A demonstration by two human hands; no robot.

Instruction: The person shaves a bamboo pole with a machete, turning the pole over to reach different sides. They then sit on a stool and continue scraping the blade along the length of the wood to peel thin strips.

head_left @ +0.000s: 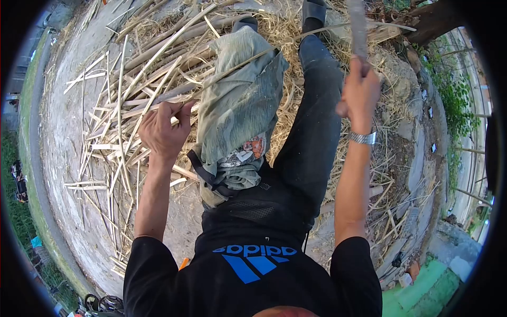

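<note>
My left hand (166, 127) is closed in a pinch on one end of a long thin bamboo strip (240, 65). The strip slants across a grey-green cloth (240, 100) draped over my left leg, then runs on past my right foot. A machete (357, 29) is gripped in my right hand (360, 92), its broad blade pointing away from me and smeared by motion. In this view the blade overlaps the far part of the strip. My right wrist carries a metal watch (362, 138).
Split bamboo pieces (132, 105) lie heaped on the concrete ground to the left. Pale shavings (288, 111) cover the ground between and around my legs. A thick dark log (438, 24) sits at the upper right, with a rough stone (396, 76) nearer.
</note>
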